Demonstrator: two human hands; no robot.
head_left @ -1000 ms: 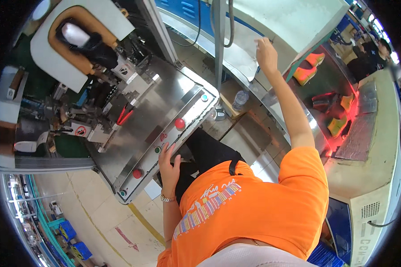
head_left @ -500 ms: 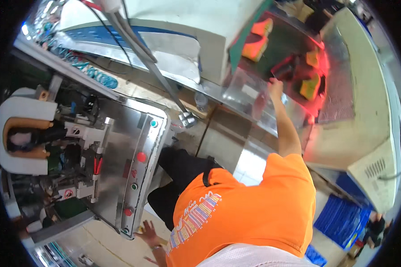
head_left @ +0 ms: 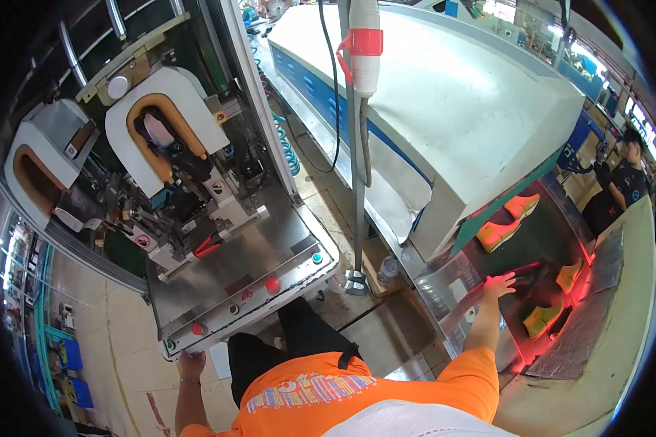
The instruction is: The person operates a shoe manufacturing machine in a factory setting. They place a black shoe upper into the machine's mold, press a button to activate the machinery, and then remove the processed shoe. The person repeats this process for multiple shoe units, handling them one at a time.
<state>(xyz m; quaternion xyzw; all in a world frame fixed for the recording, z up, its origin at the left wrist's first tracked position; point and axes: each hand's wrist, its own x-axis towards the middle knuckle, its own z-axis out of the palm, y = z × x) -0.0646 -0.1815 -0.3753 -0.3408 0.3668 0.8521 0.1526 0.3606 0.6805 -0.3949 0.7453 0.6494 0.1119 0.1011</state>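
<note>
The dark shoe lies on the green conveyor belt at 3 o'clock, just past the right hand, whose open fingers reach toward it, not yet gripping. It looks light and flexible with a stiffer sole; the heel or sidewall seems the firmest hold. 4 yellow shoes lie around it. The left hand, at 7 o'clock, rests open against the edge of the steel control panel.

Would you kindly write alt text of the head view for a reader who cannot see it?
A person in an orange shirt reaches the right hand toward a red-lit conveyor opening carrying yellow shoes, beneath a white machine hood. The left hand rests at the edge of a steel control panel with red and green buttons.
</note>
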